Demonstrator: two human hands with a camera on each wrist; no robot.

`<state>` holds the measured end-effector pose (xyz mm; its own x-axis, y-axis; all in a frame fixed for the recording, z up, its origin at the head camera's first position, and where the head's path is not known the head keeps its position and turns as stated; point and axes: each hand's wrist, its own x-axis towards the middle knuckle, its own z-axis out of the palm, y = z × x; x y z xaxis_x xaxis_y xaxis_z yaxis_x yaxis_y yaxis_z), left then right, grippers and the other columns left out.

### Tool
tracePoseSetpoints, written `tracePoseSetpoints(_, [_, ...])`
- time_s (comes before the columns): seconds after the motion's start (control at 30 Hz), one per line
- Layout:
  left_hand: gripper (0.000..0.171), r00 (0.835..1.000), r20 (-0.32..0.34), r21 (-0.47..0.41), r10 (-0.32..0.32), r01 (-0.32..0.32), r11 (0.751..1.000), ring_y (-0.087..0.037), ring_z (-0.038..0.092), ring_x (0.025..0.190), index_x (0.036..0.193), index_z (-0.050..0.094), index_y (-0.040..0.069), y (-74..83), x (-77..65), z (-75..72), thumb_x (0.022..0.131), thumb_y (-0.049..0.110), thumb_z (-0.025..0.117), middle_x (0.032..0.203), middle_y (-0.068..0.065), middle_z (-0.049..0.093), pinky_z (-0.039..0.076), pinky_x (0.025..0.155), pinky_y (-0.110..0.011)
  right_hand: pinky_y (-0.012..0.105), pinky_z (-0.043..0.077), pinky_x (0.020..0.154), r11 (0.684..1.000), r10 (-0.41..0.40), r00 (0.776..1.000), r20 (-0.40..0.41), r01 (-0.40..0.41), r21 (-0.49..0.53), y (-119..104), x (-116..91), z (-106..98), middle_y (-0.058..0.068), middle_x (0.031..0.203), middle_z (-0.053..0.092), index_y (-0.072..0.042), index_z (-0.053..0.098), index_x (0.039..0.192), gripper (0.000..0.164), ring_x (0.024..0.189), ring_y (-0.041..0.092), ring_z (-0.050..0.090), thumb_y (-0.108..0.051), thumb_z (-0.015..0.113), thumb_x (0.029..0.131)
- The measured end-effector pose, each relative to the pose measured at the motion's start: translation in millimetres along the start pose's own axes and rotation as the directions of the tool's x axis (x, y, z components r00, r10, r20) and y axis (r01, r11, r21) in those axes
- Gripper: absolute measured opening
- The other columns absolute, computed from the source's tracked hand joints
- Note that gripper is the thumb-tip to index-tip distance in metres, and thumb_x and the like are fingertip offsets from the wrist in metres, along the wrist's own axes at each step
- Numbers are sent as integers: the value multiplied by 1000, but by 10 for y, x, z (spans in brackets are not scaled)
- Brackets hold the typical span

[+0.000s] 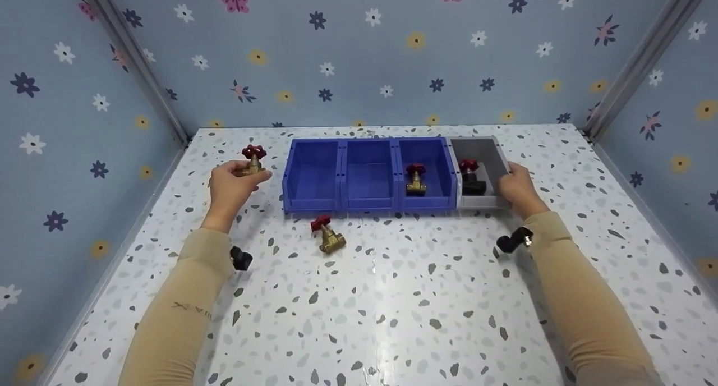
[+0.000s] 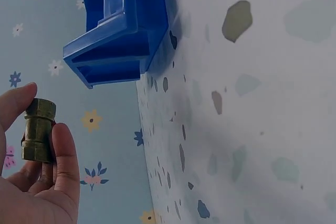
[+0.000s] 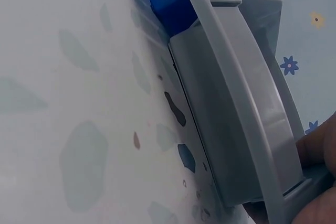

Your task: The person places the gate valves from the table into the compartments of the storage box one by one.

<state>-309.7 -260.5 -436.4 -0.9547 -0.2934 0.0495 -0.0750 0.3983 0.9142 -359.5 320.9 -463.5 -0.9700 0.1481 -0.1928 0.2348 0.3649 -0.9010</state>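
1. On the near part of the counter (image 1: 392, 296), left of centre: loose valve (image 1: 331, 241), stem slanting away and leftward, wheel toward the left bin (image 1: 312, 204); nearer to the left hand (image 1: 228, 188) than to the right hand (image 1: 517, 191).
2. Farther out, to the left: left hand with thumb and fingers clamped on the held valve (image 2: 38, 134), seemingly raised off the counter; wheel uppermost, stem roughly upright in the head view.
3. Directly right of the held valve: left bin, near but not touching. Judge this short sideways gap as the relation to watch, with the left hand much the closer.
4. At the opposite end: right hand clamped on the outer wall of the grey bin (image 1: 479, 202), well apart from the held valve.
5. Within the third bin (image 1: 443, 203), brass valve (image 1: 415, 186); within the grey bin, dark valve (image 1: 474, 185).
6. Behind everything: flowered wall (image 1: 359, 49).
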Motion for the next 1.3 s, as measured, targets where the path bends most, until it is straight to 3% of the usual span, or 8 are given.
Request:
tracePoseSetpoints(0.17, [60,1000,-7,-2,18,-18,1000,-12,70,94,141,65,-3,73,-21,38,94,28,85,126,-18,70,59,78,-16,41,46,117,1000,-3,1000,-5,3,-1,1,-11,-1,26,160,51,4,41,163,67,138,34,52,6,32,97])
tracePoseSetpoints(0.4, [64,1000,-3,-46,14,-14,999,-9,68,93,143,63,-5,169,-31,90,93,26,86,128,-20,70,61,81,-18,49,43,123,998,-47,999,-8,47,-32,-1,-4,-7,28,161,51,6,37,165,67,143,39,51,4,28,98])
tracePoseSetpoints(0.87, [56,999,16,-67,44,-42,997,-9,68,90,139,65,-7,289,-49,194,94,22,84,123,-20,72,62,79,-20,39,46,113,998,-49,998,-26,47,-46,15,11,8,29,156,54,8,42,161,67,137,37,53,5,31,94])
tracePoseSetpoints(1.1, [55,998,23,-71,50,-48,996,-12,68,93,138,65,-7,328,-53,244,94,20,84,124,-21,71,61,78,-18,48,42,125,999,-31,999,-17,31,-12,22,32,7,28,161,50,6,39,163,69,143,38,50,6,31,95])
tracePoseSetpoints(1.3, [57,999,37,-81,34,-30,996,-13,67,95,140,64,-6,356,-67,272,94,21,85,121,-17,69,61,80,-19,48,42,125,1000,-26,1000,-6,26,12,23,18,14,28,163,49,6,36,165,68,145,38,49,6,28,97])
